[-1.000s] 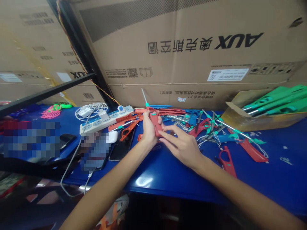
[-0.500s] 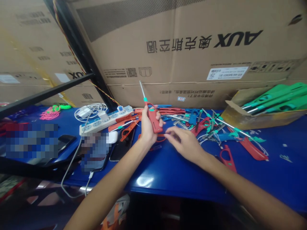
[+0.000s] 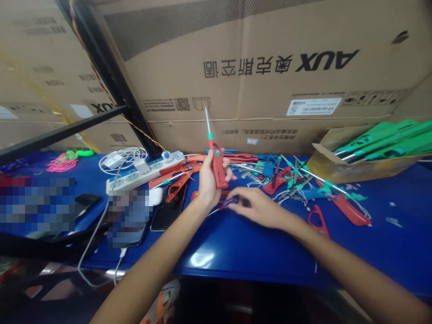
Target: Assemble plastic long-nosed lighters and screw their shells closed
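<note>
My left hand [image 3: 208, 180] is wrapped round a red long-nosed gas lighter [image 3: 220, 173], its metal tube pointing up and a teal collar at the tube's base. Below it, my right hand [image 3: 258, 207] has its fingers on the dark blue handle of a screwdriver [image 3: 231, 202], whose thin shaft points left, low over the table. Behind my left wrist lies another red lighter part [image 3: 195, 195], mostly hidden. Right of the hands spreads a pile of loose lighter parts [image 3: 297, 180]: red and blue shells, metal tubes, white wires.
A white power strip [image 3: 135, 175] with plugs and cables lies left, near phones [image 3: 168, 209] on the blue table [image 3: 216, 252]. An open carton [image 3: 364, 168] of green lighters stands at the right. A large cardboard box [image 3: 249, 99] walls off the back; a black metal post [image 3: 114, 76] rises left.
My right hand has moved down slightly and taken hold of the screwdriver that lay on the table. My left hand still holds the lighter, now more upright. The view has shifted slightly.
</note>
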Tool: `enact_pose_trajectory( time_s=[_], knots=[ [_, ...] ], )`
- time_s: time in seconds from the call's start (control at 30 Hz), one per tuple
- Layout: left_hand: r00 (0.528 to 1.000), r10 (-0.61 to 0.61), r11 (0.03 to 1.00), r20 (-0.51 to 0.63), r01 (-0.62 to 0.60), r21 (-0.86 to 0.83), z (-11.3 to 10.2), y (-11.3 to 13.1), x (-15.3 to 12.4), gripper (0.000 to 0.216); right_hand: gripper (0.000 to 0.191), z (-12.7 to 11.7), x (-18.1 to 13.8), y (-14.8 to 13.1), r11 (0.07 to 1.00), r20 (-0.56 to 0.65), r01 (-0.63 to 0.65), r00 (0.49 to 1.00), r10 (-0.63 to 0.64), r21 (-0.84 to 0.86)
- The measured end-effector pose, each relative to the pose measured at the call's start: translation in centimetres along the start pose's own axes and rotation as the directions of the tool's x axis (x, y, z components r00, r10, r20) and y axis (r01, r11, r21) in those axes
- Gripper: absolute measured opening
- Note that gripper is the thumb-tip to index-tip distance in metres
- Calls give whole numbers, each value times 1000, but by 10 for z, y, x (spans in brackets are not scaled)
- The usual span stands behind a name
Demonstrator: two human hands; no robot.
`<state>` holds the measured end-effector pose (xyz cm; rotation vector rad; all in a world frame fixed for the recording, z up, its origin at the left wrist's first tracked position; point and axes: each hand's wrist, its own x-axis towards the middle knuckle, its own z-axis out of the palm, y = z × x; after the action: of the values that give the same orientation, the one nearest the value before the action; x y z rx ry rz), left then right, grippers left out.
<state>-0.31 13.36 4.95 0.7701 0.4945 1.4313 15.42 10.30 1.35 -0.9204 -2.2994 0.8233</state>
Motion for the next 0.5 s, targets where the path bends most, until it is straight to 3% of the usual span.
enact_pose_trajectory(
  time_s=[0.1,0.17,0.27,0.37,0.5],
  knots=[
    [1000,4,1000,-9,-4,-25,0,1,1,34,15,-23,1,1,952,-242,20,969,58,306],
    [1000,-3,999,-6,2,-35,-1,2,1,35,15,-35,1,-1,906,-453,130,888,75,404],
    [1000,-17,1000,5,17,-24,-3,-1,1,36,13,-43,-1,-8,876,-668,299,743,35,378],
    [999,-49,999,20,50,-19,-3,-4,1,37,11,-36,-6,-19,869,-731,383,681,-36,314],
    [995,-101,994,8,101,-37,-2,-6,1,38,11,-19,-11,-29,870,-726,441,670,-157,219]
  ],
)
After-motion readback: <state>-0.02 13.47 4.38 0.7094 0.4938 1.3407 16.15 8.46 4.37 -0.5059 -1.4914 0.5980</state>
